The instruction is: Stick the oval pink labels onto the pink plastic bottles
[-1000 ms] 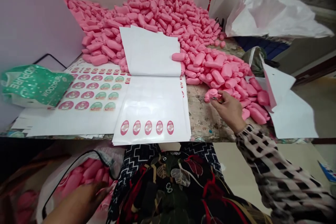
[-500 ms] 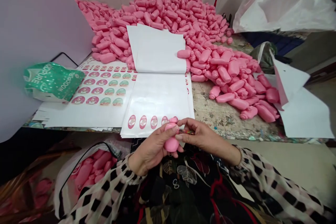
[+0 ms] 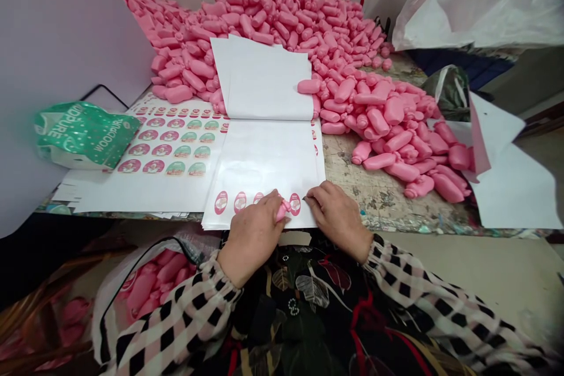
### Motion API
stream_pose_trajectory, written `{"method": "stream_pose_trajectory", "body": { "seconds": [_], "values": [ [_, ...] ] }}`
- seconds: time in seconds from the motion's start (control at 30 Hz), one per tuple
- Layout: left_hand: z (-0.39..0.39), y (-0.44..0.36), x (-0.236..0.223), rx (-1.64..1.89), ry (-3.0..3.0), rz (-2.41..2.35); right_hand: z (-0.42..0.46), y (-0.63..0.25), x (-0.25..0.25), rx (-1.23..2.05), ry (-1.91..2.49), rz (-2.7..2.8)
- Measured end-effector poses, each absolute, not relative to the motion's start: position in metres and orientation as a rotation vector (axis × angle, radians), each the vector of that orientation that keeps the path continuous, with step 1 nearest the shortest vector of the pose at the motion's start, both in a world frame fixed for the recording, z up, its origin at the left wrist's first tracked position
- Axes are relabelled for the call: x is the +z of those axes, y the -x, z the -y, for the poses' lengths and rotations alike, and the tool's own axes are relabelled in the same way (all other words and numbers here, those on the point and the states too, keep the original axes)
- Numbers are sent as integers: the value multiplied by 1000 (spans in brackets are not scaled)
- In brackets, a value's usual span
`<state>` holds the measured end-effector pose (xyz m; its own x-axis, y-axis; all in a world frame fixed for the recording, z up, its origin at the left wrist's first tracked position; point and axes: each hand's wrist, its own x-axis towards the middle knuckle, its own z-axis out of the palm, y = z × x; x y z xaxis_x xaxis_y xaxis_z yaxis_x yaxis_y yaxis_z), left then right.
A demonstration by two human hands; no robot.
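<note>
So, left hand [image 3: 255,232] grips smooth, rounded bottle [image 3: 282,210].

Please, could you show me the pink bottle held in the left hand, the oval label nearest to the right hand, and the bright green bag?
Pink bottle [image 3: 281,212], head view: on its uncovered part.
Oval label [image 3: 295,204], head view: on its middle.
Bright green bag [image 3: 92,136], head view: on its printed side.

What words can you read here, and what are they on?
"WOODPUR…" on the green bag; its ending is unclear.
"…DPURE" higher on that bag; its beginning is unclear.
Oval stickers by the hands: printing too small to read.
Pink and green stickers further left: too small too.
</note>
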<state>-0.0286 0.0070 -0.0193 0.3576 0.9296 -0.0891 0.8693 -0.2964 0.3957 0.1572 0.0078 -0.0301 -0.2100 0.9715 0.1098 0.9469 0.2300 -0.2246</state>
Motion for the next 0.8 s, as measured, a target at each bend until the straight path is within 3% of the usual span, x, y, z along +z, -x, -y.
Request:
{"method": "stream_pose_trajectory", "body": {
  "seconds": [0.3, 0.53, 0.8],
  "values": [
    [-5, 30, -24, 227, -2303, -1620, -13, -159, -23, 215, 1801, 2344],
    [-7, 28, -23, 210, -2300, -1608, -5, -153, -35, 383, 1833, 2089],
    [-4, 44, -19, -3, -2488, -1258, -4, -142, -33, 374, 1968, 1950]
  ]
}}
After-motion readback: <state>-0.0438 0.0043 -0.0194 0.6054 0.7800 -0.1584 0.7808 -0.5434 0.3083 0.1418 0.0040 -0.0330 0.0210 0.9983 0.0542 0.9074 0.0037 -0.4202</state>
